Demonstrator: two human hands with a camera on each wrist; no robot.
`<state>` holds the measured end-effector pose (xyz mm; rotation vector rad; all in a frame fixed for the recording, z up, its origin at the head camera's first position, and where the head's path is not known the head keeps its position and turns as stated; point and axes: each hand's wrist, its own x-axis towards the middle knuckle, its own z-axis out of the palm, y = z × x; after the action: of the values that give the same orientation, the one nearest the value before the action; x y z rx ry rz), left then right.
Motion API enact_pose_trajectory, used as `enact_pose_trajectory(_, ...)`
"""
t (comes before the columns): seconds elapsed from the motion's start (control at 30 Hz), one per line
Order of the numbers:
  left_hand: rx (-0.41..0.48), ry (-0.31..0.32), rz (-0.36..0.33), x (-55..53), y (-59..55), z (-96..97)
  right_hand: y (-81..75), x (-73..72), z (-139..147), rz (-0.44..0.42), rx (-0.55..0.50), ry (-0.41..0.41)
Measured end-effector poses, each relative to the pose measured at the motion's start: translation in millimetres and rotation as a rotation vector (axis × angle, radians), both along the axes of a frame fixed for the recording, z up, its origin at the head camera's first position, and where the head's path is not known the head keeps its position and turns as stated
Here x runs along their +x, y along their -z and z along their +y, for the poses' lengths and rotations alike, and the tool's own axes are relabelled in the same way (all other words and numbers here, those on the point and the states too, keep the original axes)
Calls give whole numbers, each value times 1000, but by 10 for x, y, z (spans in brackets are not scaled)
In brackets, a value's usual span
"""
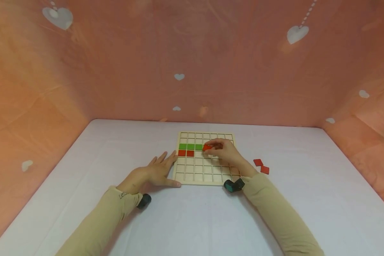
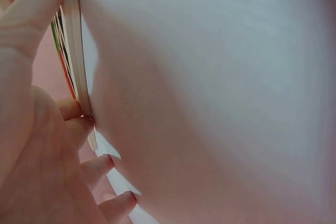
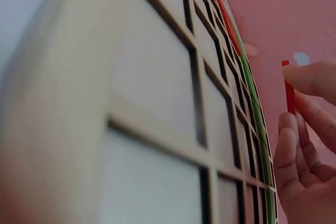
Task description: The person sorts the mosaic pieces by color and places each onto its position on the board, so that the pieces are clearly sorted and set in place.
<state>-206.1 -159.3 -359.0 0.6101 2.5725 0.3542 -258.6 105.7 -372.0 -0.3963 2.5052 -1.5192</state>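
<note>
A wooden grid board [image 1: 198,179] lies on the table. Three green square tiles [image 1: 190,146] sit side by side in one row from its left edge, and two red square tiles [image 1: 186,153] fill cells in the row nearer me. My right hand [image 1: 226,152] pinches another red tile [image 3: 290,95] between thumb and fingers, over the board just right of the green tiles. Fingers spread, my left hand [image 1: 160,173] rests at the board's left side, its thumb by the near left corner. In the left wrist view, fingertips touch the board's edge [image 2: 79,56].
Two loose red tiles [image 1: 261,166] lie on the white tablecloth [image 1: 192,220] right of the board, close together. A pink cloth wall [image 1: 211,96] with heart shapes stands behind the table, and orange cloth hangs at both sides.
</note>
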Motion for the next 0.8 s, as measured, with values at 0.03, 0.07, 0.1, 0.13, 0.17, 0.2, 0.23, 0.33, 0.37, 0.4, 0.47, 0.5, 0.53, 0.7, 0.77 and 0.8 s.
enact_pose_trajectory(0.03, 0, -2, -1, 0, -4, 2, 1, -6, -18, -1, 6, 2)
enact_pose_trajectory(0.07, 0, -4, -3, 0, -8, 3, 4, -13, -35, 0, 10, 2)
enact_pose_trajectory(0.1, -1, -5, -3, 0, -10, 4, 6, -20, -52, -1, 16, 3)
enact_pose_trajectory(0.13, -2, -6, -4, 0, -13, 5, 9, -26, -65, 0, 25, 1)
enact_pose_trajectory(0.17, -3, -6, -4, 1, -15, 6, 10, -31, -80, -1, 29, -4)
enact_pose_trajectory(0.2, -3, -7, -5, 2, -19, 6, 12, -35, -95, 1, 34, -8)
enact_pose_trajectory(0.23, -2, -6, -6, 4, -21, 7, 14, -37, -108, 3, 44, -13)
enact_pose_trajectory(0.33, -2, -5, -7, 9, -25, 7, 24, -40, -141, 4, 66, -23)
enact_pose_trajectory(0.37, -2, -5, -7, 10, -25, 8, 25, -36, -153, 2, 72, -22)
enact_pose_trajectory(0.4, -2, -5, -5, 11, -25, 8, 29, -36, -164, 2, 81, -18)
enact_pose_trajectory(0.47, -3, -7, -2, 11, -23, 8, 38, -36, -180, 7, 93, -13)
enact_pose_trajectory(0.5, -4, -8, -1, 10, -22, 8, 41, -37, -188, 12, 101, -13)
enact_pose_trajectory(0.53, -5, -9, 1, 10, -20, 8, 41, -36, -197, 22, 110, -13)
enact_pose_trajectory(0.7, -12, -8, -5, 7, -22, 5, 32, -33, -240, 101, 169, -48)
enact_pose_trajectory(0.77, -15, -8, -9, 4, -26, 4, 24, -23, -255, 114, 198, -59)
enact_pose_trajectory(0.8, -16, -8, -9, 3, -27, 3, 16, -17, -262, 114, 208, -62)
